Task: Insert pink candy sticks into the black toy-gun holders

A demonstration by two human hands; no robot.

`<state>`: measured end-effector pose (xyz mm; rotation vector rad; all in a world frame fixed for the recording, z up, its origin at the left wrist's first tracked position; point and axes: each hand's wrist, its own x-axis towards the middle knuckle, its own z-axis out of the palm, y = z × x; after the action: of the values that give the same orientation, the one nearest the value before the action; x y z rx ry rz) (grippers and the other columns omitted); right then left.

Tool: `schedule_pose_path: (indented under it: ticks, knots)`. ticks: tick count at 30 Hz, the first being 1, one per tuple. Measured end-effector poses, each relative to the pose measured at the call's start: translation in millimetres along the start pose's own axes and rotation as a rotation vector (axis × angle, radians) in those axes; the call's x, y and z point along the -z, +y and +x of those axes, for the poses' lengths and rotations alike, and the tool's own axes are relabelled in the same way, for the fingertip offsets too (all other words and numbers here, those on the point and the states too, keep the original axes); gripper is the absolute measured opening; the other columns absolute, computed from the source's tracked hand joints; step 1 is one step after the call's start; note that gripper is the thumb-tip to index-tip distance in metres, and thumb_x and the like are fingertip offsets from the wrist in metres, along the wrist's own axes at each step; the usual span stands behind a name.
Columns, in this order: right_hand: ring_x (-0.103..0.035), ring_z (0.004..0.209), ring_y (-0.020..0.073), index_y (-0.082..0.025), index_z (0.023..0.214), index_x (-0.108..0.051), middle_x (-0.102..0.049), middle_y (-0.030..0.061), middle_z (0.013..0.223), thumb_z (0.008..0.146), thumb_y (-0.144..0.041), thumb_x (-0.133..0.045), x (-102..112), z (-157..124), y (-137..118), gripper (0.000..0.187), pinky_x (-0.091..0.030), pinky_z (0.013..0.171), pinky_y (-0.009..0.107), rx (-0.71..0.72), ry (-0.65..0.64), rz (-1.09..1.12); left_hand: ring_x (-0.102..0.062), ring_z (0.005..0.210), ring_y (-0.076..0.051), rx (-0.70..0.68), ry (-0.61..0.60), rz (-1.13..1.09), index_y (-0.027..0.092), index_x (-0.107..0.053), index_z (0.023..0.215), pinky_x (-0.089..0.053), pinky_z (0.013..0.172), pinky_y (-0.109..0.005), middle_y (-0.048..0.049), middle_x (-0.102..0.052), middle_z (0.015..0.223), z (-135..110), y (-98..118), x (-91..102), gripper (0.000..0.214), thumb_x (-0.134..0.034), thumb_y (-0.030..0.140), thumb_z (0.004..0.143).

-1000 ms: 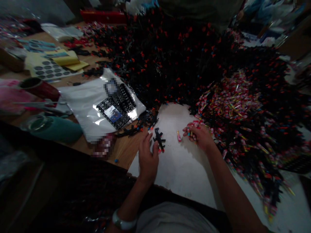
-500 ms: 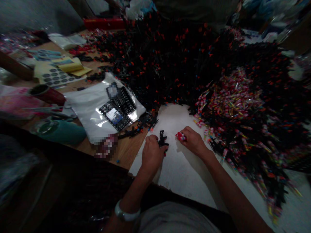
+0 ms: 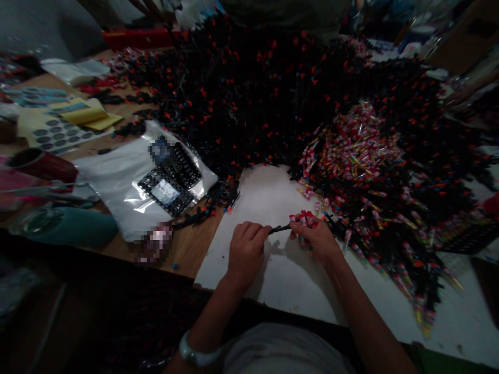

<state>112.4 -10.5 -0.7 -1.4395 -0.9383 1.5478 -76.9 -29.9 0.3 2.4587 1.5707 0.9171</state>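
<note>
My left hand (image 3: 246,252) is closed, its thumb and fingertips pinching one end of a small black toy gun (image 3: 279,228) seen edge-on. The gun's other end meets the fingers of my right hand (image 3: 322,241). That hand is closed around several small candy tubes (image 3: 303,219) with red caps and pale, colourful wrappers. Both hands are over a white board (image 3: 261,192). Whether the gun touches a tube is hidden by the fingers.
Black toy guns with orange tips form a large heap (image 3: 249,104) behind the board. Candy tubes are piled (image 3: 362,145) at the right. On the left are a clear plastic bag (image 3: 113,182), a teal bottle (image 3: 74,226), a dark red can (image 3: 47,165) and a sticker sheet (image 3: 62,132).
My right hand has come nearer the left and lower, with the tubes still in it. The toy gun has turned from upright to level and now spans both hands. The view has shifted right.
</note>
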Motion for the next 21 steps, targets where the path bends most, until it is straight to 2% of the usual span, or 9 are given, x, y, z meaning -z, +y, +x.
schedule_pose_path:
  ticks: [3, 5, 7, 9, 10, 12, 14, 17, 21]
  knots:
    - [-0.046, 0.044, 0.0085, -0.015, 0.083, -0.062, -0.063, 0.0006, 0.057, 0.059, -0.048, -0.079, 1, -6, 3, 0.045, -0.025, 0.037, 0.018, -0.06, -0.005, 0.039, -0.053, 0.08, -0.021, -0.088, 0.077, 0.06, 0.018, -0.067, 0.095, -0.041, 0.073, -0.036, -0.0072, -0.067, 0.081, -1, 2, -1.2, 0.021, -0.049, 0.01, 0.087]
    - [-0.046, 0.045, 0.0082, -0.014, 0.081, -0.062, -0.062, 0.0002, 0.057, 0.058, -0.045, -0.08, 2, -9, 6, 0.042, -0.026, 0.037, 0.017, -0.065, 0.009, 0.065, -0.054, 0.092, -0.023, -0.019, 0.139, 0.023, 0.02, -0.065, 0.103, -0.041, 0.083, -0.039, -0.0089, -0.066, 0.095, -4, 4, -3.0, 0.023, -0.053, 0.012, 0.085]
    - [-0.047, 0.046, 0.0085, -0.014, 0.081, -0.063, -0.061, -0.0001, 0.057, 0.059, -0.041, -0.08, 3, -11, 10, 0.039, -0.029, 0.039, 0.017, -0.047, 0.05, 0.109, -0.049, 0.111, -0.026, 0.197, 0.22, -0.078, 0.02, -0.057, 0.118, -0.037, 0.096, -0.044, -0.0128, -0.059, 0.117, -9, 10, -5.1, 0.038, -0.063, 0.02, 0.081]
    - [-0.05, 0.049, 0.0091, -0.014, 0.083, -0.063, -0.062, -0.0001, 0.06, 0.058, -0.038, -0.081, 3, -12, 13, 0.039, -0.03, 0.04, 0.017, -0.021, 0.107, 0.177, -0.048, 0.118, -0.027, 0.495, 0.257, -0.344, 0.021, -0.045, 0.131, -0.038, 0.098, -0.046, -0.0152, -0.05, 0.129, -14, 18, -7.1, 0.063, -0.071, 0.029, 0.074]
    - [-0.052, 0.05, 0.0093, -0.015, 0.084, -0.063, -0.063, 0.0, 0.062, 0.058, -0.038, -0.081, 3, -13, 15, 0.039, -0.03, 0.041, 0.017, -0.009, 0.126, 0.211, -0.051, 0.115, -0.026, 0.646, 0.231, -0.548, 0.021, -0.042, 0.133, -0.041, 0.095, -0.044, -0.015, -0.05, 0.128, -16, 22, -8.1, 0.068, -0.072, 0.032, 0.073]
    - [-0.054, 0.052, 0.0095, -0.016, 0.087, -0.062, -0.065, 0.0003, 0.068, 0.059, -0.037, -0.081, 1, -18, 16, 0.04, -0.032, 0.042, 0.018, 0.014, 0.137, 0.236, -0.061, 0.101, -0.022, 0.893, 0.081, -0.979, 0.02, -0.047, 0.127, -0.047, 0.087, -0.038, -0.0123, -0.059, 0.118, -20, 32, -9.6, 0.06, -0.07, 0.036, 0.074]
    - [-0.055, 0.052, 0.01, -0.016, 0.086, -0.061, -0.066, 0.0002, 0.069, 0.06, -0.037, -0.081, -2, -24, 15, 0.038, -0.036, 0.044, 0.019, 0.027, 0.11, 0.174, -0.065, 0.088, -0.019, 1.033, -0.062, -1.251, 0.017, -0.06, 0.111, -0.049, 0.081, -0.033, -0.0099, -0.067, 0.103, -20, 40, -10.8, 0.045, -0.069, 0.038, 0.073]
    - [-0.057, 0.053, 0.0124, -0.017, 0.085, -0.06, -0.065, -0.0007, 0.065, 0.06, -0.039, -0.081, -5, -34, 12, 0.039, -0.044, 0.051, 0.022, 0.042, 0.067, 0.043, -0.063, 0.071, -0.014, 1.092, -0.086, -1.329, 0.013, -0.068, 0.09, -0.049, 0.072, -0.026, -0.0061, -0.071, 0.084, -15, 47, -11.8, 0.03, -0.073, 0.035, 0.07]
    - [-0.06, 0.054, 0.0143, -0.018, 0.083, -0.059, -0.065, -0.0006, 0.066, 0.061, -0.042, -0.08, 1, -42, 11, 0.039, -0.049, 0.056, 0.026, 0.081, 0.125, -0.123, -0.061, 0.06, -0.01, 1.126, -0.031, -1.306, 0.014, -0.068, 0.088, -0.047, 0.064, -0.022, -0.0016, -0.07, 0.073, -9, 47, -11.1, 0.028, -0.075, 0.033, 0.069]
